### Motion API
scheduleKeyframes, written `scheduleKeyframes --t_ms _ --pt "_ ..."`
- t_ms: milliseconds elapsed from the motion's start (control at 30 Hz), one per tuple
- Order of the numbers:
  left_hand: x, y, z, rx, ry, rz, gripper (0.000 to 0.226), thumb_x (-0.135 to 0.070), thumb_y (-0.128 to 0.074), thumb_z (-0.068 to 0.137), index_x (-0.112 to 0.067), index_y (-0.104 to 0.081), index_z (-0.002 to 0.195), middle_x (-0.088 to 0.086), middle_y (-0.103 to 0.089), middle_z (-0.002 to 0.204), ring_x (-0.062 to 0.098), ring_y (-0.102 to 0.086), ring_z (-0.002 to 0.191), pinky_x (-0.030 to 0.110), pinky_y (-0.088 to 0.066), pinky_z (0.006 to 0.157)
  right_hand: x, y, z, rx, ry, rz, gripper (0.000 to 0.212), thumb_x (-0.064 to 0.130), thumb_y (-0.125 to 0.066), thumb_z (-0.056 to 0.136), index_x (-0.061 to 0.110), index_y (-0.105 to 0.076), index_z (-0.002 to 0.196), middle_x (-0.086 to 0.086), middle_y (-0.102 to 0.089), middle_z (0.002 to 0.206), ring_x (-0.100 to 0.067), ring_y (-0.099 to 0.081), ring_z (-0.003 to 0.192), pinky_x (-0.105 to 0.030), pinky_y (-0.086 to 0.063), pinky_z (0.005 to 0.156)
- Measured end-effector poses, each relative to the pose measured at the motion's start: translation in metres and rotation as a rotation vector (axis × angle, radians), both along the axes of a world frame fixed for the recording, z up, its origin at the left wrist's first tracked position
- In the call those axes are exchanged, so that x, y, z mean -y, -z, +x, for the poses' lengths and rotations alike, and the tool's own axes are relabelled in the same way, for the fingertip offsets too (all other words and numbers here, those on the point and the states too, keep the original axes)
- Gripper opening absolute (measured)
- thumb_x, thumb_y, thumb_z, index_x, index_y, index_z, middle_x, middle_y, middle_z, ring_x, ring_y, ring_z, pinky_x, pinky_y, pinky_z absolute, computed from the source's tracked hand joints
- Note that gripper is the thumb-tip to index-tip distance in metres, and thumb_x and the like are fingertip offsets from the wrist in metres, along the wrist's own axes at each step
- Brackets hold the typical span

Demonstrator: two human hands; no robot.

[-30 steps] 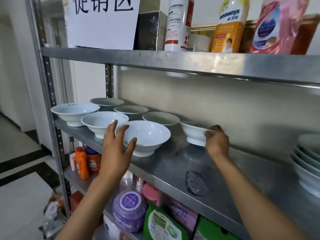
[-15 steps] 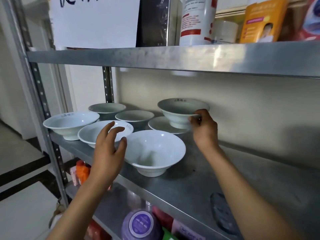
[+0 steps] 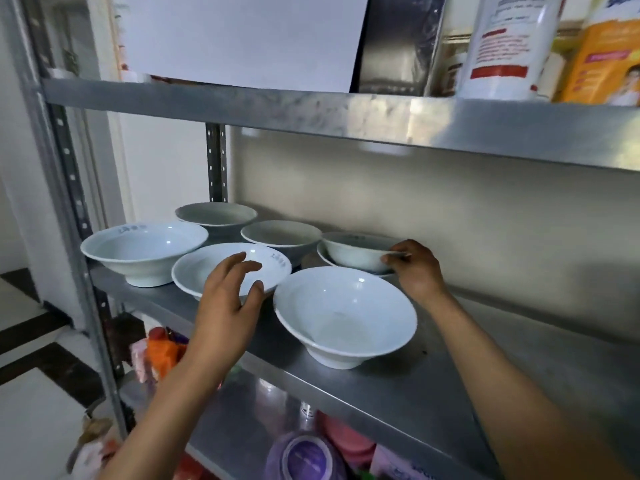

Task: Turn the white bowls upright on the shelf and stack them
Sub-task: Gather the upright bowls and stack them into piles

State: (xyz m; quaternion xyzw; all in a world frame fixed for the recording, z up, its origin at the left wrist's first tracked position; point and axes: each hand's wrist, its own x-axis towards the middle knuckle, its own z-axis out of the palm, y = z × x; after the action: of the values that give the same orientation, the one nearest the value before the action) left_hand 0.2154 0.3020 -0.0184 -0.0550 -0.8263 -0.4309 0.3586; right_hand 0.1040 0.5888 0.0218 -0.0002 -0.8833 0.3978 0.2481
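We are stacking: our right hand (image 3: 414, 268) pinches the rim of a bowl (image 3: 353, 252) nested in another at the back of the shelf (image 3: 450, 386). Our left hand (image 3: 228, 306) hovers, fingers spread and empty, over the middle bowl (image 3: 207, 268). Next, we judge, release and gather the others. The steel shelf stands against a pale wall (image 3: 450, 216).

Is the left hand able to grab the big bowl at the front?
Probably yes. The left hand hovers open just left of the front bowl, holding nothing, with nothing between them. The right hand is busy holding the stacked bowl.
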Motion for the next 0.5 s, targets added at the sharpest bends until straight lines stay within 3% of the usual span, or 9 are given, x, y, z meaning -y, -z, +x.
scheduleKeyframes --t_ms 100,200,367,433,500 --pt "0.014 0.005 -0.004 -0.013 0.018 -0.028 0.026 -0.018 -0.053 0.092 -0.022 -0.059 0.117 -0.003 -0.046 0.138 0.013 -0.038 0.131 0.037 -0.048 0.094 0.005 0.000 0.002 0.044 0.012 0.027 0.018 0.028 -0.072 0.081 0.016 -0.069 0.094 0.001 -0.068 0.097 -0.015 -0.059 0.090 -0.023 -0.037 0.073" --pt "0.024 0.005 -0.005 -0.023 0.036 -0.014 0.026 -0.016 -0.052 0.092 -0.022 -0.060 0.116 -0.003 -0.046 0.137 0.014 -0.040 0.129 0.034 -0.050 0.089 0.007 -0.002 0.002 0.130 0.016 0.063 0.012 0.025 -0.067 0.084 0.020 -0.071 0.094 0.000 -0.071 0.104 -0.015 -0.061 0.093 -0.022 -0.038 0.076" --pt "0.034 0.008 -0.003 -0.030 0.084 -0.010 0.026 -0.014 -0.052 0.093 -0.022 -0.060 0.117 -0.005 -0.047 0.137 0.011 -0.039 0.130 0.038 -0.046 0.097 0.018 -0.008 0.023 0.274 -0.026 -0.086 0.042 0.026 -0.060 0.091 0.013 -0.057 0.132 -0.003 -0.056 0.137 -0.019 -0.055 0.119 -0.020 -0.038 0.089" --pt "0.036 0.010 -0.002 -0.040 0.091 -0.021 0.026 -0.013 -0.053 0.092 -0.020 -0.060 0.117 -0.004 -0.047 0.137 0.012 -0.039 0.131 0.040 -0.040 0.104 0.027 -0.009 0.040 0.219 -0.001 -0.174 0.043 0.022 -0.059 0.092 0.006 -0.055 0.132 -0.010 -0.061 0.128 -0.024 -0.060 0.108 -0.026 -0.046 0.085" --pt "0.037 0.013 0.001 -0.047 0.093 -0.041 0.027 -0.012 -0.054 0.092 -0.019 -0.060 0.117 -0.003 -0.047 0.138 0.013 -0.038 0.132 0.036 -0.035 0.108 0.037 -0.007 0.058 0.117 0.049 -0.176 0.034 0.019 -0.060 0.090 0.006 -0.061 0.122 -0.005 -0.067 0.098 -0.022 -0.062 0.086 -0.028 -0.048 0.075"
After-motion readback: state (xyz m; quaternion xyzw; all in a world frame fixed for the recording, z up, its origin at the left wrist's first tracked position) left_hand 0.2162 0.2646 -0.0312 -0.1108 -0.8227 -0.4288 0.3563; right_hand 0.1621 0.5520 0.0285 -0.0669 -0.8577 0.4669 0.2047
